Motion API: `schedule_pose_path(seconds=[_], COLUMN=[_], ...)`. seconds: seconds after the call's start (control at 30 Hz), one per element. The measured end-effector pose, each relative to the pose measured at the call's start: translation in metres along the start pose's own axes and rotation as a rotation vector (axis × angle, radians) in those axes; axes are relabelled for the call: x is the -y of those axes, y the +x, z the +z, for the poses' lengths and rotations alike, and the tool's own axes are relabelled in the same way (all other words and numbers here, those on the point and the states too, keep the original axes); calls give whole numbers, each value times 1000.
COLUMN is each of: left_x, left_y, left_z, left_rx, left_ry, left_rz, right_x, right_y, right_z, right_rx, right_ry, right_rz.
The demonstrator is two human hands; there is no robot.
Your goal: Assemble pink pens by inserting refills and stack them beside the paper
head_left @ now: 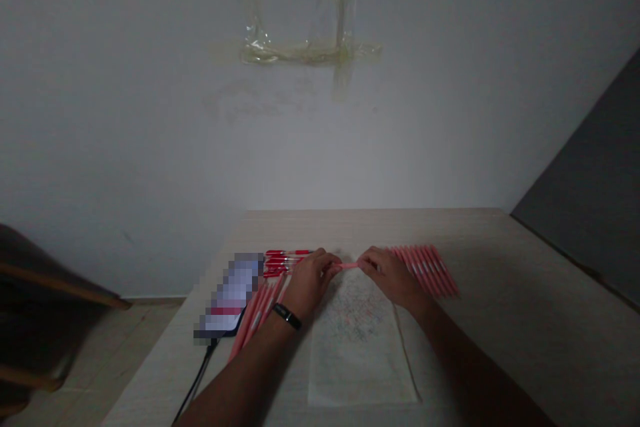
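Above the far end of a scribbled sheet of paper (363, 360), a pink pen (349, 265) stretches level between my two hands. The fingers of my left hand (314, 278) pinch its left end, and my right hand (391, 275) grips the right end; both ends are hidden by fingers. Just right of my right hand lies a neat row of pink pens (429, 271). More pink pens (254, 313) lie beside my left wrist, partly covered by the forearm. Several red pens (286, 261) with clear barrels rest behind my left hand.
A phone (231, 293), its screen blurred out, lies at the table's left with a cable (201, 368) running from it toward the front. The pale wooden table (505, 320) meets a wall (400, 140) marked with old tape. Wooden furniture (55, 280) stands at far left.
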State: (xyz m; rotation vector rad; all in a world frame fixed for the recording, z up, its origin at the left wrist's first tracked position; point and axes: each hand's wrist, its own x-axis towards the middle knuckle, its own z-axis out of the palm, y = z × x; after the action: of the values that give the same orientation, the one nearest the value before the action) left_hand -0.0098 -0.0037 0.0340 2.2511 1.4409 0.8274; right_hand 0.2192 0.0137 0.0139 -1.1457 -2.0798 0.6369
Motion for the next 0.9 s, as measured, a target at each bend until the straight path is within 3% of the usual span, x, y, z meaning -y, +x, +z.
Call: schedule_pose_path(seconds=[0.13,0.33,0.53,0.9], left_x=[0,0,1,-2], left_y=[-1,-2,-1,0], left_z=[0,1,1,1], left_rx=[2,-11,-10,-14], left_ry=[1,-4,-5,-18], left_rz=[4,8,8,7], right_x=[0,-1,-1,5], right_y=[0,0,2,-1], right_z=[-1,4,0,3], right_rx=[15,-60,-15,-41], right_ry=[2,97,31,113], right_rz=[-47,2,-58,30])
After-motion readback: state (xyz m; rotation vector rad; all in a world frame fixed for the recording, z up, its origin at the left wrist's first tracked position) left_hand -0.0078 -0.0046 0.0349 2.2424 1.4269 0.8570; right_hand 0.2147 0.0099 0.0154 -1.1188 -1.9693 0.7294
